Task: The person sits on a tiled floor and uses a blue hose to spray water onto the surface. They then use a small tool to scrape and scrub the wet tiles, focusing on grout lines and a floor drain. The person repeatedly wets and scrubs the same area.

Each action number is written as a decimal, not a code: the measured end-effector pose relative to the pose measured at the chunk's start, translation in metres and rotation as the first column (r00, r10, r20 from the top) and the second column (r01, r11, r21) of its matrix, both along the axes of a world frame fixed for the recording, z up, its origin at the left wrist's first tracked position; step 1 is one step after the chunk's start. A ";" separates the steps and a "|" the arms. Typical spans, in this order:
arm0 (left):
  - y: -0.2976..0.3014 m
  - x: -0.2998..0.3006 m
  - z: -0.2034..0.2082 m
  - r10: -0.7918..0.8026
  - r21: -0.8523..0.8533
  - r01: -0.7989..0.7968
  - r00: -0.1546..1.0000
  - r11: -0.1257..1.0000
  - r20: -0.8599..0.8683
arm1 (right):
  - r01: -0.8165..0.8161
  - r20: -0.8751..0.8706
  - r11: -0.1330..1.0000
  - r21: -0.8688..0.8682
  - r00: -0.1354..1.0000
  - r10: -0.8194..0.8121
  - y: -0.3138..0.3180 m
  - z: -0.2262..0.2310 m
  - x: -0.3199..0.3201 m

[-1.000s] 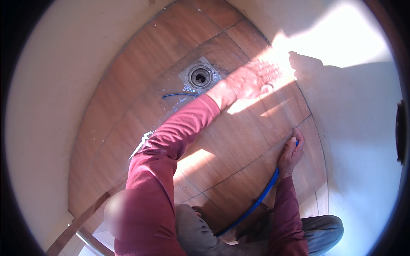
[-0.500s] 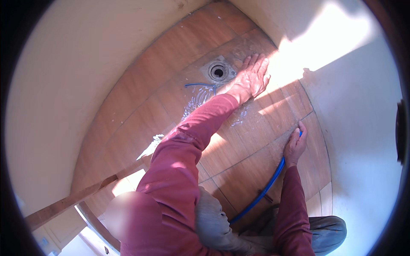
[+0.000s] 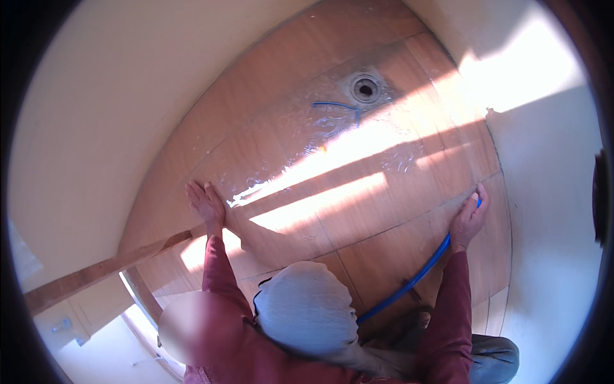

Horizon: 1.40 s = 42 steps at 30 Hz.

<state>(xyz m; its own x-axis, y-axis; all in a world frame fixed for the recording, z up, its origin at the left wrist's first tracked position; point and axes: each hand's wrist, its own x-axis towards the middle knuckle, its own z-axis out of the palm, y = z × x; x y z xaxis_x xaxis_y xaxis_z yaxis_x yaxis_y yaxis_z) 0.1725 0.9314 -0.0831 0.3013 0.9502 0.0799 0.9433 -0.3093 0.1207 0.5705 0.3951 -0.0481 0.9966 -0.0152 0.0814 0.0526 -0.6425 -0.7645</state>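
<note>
My left hand lies palm down on the wet brown tile floor at the left, beside the end of a wooden door frame. Its fingers are stretched out and hold nothing. At the right, my right hand is closed around a blue hose near its end. The hose curves back toward my knees. Water ripples and splashes show on the tiles near a round floor drain. Next to the drain lies a thin blue strand.
Pale walls rise on both sides of the floor. A wooden door frame stands at the lower left. Bright sunlight falls in strips over the tiles and right wall. My bent knee is at the lower middle.
My left hand has moved from beside the drain back to the left, near the wooden frame. The view has shifted, and my right hand still grips the hose.
</note>
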 end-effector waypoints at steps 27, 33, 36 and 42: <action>-0.100 -0.042 0.019 0.284 0.015 -0.284 0.955 0.959 -0.081 | -0.016 -0.033 0.998 0.054 0.999 0.018 0.003 -0.003 -0.001; -0.106 0.105 -0.004 -0.238 0.078 0.232 0.968 0.970 0.077 | 0.000 0.031 1.000 0.005 1.000 0.000 0.004 0.001 -0.003; -0.110 0.218 0.023 -0.462 -0.122 0.467 0.884 0.876 0.068 | -0.019 -0.039 0.999 0.027 0.999 0.020 0.005 0.000 -0.001; -0.118 0.215 0.053 -0.119 -0.333 0.802 0.442 0.496 0.889 | -0.055 0.058 0.995 -0.085 0.997 0.060 -0.015 -0.019 0.011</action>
